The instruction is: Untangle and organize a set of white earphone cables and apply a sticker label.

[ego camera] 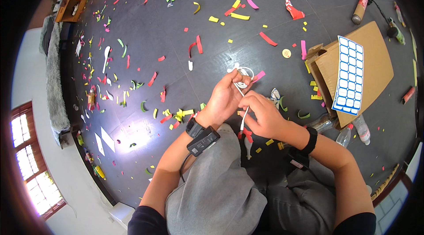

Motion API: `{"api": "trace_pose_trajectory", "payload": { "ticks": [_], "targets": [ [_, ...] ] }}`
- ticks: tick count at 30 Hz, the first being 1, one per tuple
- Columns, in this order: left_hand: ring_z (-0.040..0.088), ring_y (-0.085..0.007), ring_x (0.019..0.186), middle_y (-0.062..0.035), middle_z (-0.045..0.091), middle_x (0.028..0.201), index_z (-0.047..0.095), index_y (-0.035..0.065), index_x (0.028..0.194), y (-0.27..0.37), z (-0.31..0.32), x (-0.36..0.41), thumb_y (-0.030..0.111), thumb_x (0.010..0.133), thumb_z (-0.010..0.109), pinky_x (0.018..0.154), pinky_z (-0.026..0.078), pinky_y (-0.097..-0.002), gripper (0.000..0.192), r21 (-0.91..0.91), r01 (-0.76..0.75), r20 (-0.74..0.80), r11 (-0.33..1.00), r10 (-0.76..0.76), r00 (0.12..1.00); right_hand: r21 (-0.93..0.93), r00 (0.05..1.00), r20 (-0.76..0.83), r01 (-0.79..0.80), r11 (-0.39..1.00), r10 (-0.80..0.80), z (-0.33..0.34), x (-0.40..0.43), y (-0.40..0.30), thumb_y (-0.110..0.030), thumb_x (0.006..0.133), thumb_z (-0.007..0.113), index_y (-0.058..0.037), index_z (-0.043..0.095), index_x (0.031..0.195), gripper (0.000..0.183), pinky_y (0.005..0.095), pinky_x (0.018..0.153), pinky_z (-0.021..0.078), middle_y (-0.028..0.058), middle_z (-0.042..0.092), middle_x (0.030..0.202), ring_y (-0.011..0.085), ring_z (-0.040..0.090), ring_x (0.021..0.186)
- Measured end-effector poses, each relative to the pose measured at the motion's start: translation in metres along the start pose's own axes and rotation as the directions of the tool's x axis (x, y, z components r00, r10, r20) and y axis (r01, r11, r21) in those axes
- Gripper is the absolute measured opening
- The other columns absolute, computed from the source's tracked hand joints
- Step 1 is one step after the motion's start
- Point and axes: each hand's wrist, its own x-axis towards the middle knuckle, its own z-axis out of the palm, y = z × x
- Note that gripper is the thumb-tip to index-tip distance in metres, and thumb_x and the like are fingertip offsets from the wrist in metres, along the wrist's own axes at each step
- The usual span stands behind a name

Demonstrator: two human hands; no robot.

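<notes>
White wired earphones (244, 71) lie partly coiled around the fingers of my left hand (228, 97), which is held palm up. White earbuds show beside the fingertips. My right hand (265, 114) pinches the cable just below the coil, and a loose length with a slim white end piece hangs beneath it. Both hands are above the dark tiled floor, in front of my bent knees in grey trousers (212, 182). Black devices are strapped to both wrists. Under the hanging cable lie a clear plastic spoon (248, 148) and red paper scraps.
At the right a cardboard box (361, 59) bears blue-bordered label sheets (349, 75). Plastic bottles (361, 130) lie against its near side. A red-and-brown tube (360, 7) lies beyond it. Coloured paper strips (240, 16) and a white spoon (106, 59) litter the floor.
</notes>
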Motion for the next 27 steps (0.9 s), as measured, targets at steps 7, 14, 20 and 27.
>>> {"api": "trace_pose_trajectory", "payload": {
  "ticks": [7,14,20,27],
  "targets": [
    [0.038,-0.0286,0.121,-0.0042,0.051,0.077,0.039,0.0125,0.063,0.008,-0.010,0.004,0.030,0.097,0.029,0.102,0.030,-0.0390,0.039,-0.081,-0.085,0.112,0.993,0.094,0.989,0.682,0.840,-0.181,-0.268,0.681,0.512,0.005,-0.007,0.020,-0.022,0.096,0.035,-0.0006,0.055,0.093,0.029,0.0234,0.061,0.0406,0.0044,0.049,0.087,0.0082,0.048,0.065],
    [0.036,-0.0262,0.125,-0.0049,0.056,0.085,0.041,0.0138,0.064,0.005,-0.001,0.001,0.030,0.096,0.031,0.103,0.029,-0.0369,0.038,-0.038,-0.107,0.113,0.994,0.110,0.987,0.667,0.746,0.249,-0.595,0.449,0.618,-0.007,0.000,0.035,-0.019,0.093,0.041,-0.0023,0.055,0.098,0.023,0.0230,0.059,0.0397,0.0036,0.053,0.075,0.0104,0.047,0.062],
    [0.037,-0.0259,0.124,-0.0077,0.063,0.095,0.043,0.0145,0.064,0.011,-0.002,0.001,0.034,0.096,0.034,0.103,0.028,-0.0356,0.038,0.005,-0.115,0.020,0.993,0.115,0.993,0.818,0.822,0.405,-0.522,0.243,0.401,-0.009,-0.002,0.007,-0.015,0.091,0.044,-0.0021,0.053,0.112,0.027,0.0259,0.069,0.0425,0.0118,0.061,0.096,0.0131,0.055,0.072],
    [0.037,-0.0276,0.124,-0.0097,0.062,0.090,0.040,0.0144,0.060,0.010,-0.010,0.002,0.034,0.097,0.030,0.104,0.025,-0.0376,0.043,0.070,-0.130,0.085,0.989,0.124,0.989,0.577,0.827,0.430,-0.560,0.595,0.363,-0.023,0.002,0.011,-0.010,0.091,0.045,-0.0019,0.049,0.106,0.018,0.0266,0.073,0.0431,0.0117,0.063,0.096,0.0146,0.058,0.076]
  ]
}}
